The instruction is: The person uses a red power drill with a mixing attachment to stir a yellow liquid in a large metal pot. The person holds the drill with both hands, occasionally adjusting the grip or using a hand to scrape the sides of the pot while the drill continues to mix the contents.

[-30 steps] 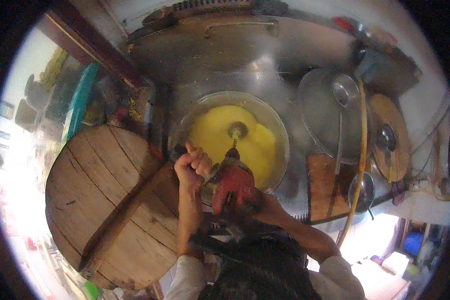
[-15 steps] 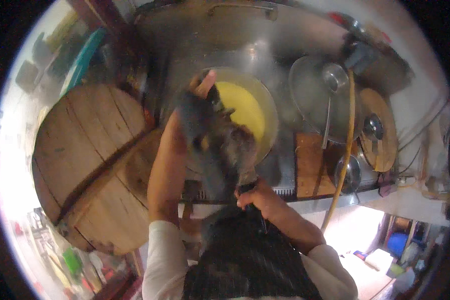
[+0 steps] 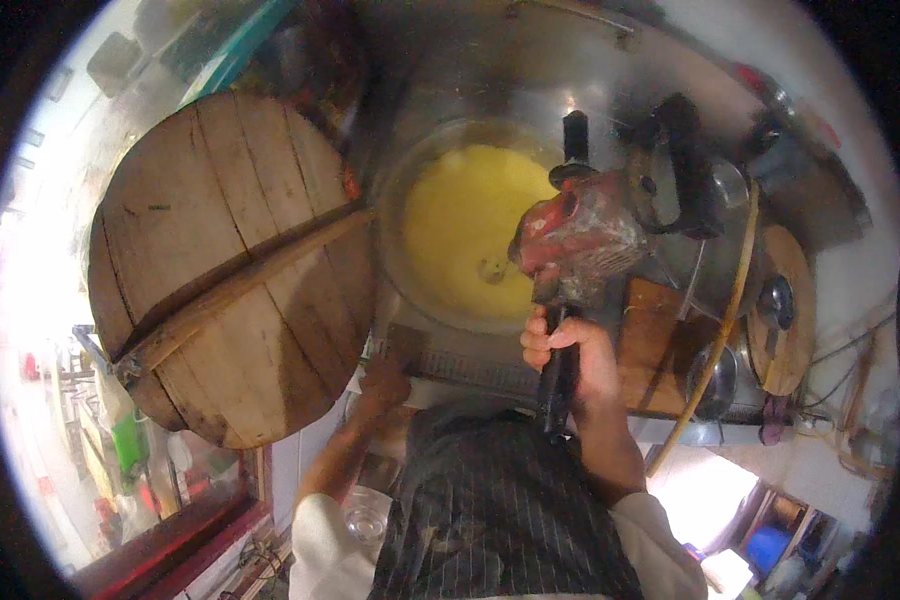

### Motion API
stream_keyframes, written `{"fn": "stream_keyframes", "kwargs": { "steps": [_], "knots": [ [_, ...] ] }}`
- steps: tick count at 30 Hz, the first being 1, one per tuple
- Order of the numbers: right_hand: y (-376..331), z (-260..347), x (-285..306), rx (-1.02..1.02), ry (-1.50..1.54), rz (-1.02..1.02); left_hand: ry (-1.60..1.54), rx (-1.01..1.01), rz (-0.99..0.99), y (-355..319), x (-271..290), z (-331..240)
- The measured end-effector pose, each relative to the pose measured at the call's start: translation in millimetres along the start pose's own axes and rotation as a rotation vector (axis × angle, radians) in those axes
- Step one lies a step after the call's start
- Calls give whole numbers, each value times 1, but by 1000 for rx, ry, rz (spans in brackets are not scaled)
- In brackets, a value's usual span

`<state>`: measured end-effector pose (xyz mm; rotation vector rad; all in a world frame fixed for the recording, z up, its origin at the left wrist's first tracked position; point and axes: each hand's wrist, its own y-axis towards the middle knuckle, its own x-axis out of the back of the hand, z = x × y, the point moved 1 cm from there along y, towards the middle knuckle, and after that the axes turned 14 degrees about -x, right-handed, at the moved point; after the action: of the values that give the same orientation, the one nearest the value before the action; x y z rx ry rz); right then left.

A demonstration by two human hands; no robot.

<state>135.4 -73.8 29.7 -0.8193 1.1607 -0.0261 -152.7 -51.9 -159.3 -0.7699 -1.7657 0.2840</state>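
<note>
While your right hand stays out of the picture's story, note it is clamped on the black handle of the red power mixer, held above the yellow batter in the metal pot. Your left hand rests on the counter edge; fingers unclear. The round wooden lid lies just left.

Steel counter, bright window at left.
</note>
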Motion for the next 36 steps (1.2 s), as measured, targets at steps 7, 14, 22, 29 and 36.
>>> {"fn": "stream_keyframes", "kwargs": {
  "steps": [7, 14, 22, 29, 36],
  "knots": [
    [9, 12, 12, -33, 79, 62, 77, 2, -154, -44, -23, -1],
    [12, 27, 16, -59, 82, 37, 118, -366, -362, -3, 72, 5],
    [21, 41, 14, -98, 86, -2, 492, -729, -194, 131, 123, 7],
    [22, 58, 14, -118, 160, -22, 354, -1057, -138, 165, 42, 21],
    [28, 62, 12, -118, 237, -72, 162, -807, 213, 155, -2, -14]
  ]
}}
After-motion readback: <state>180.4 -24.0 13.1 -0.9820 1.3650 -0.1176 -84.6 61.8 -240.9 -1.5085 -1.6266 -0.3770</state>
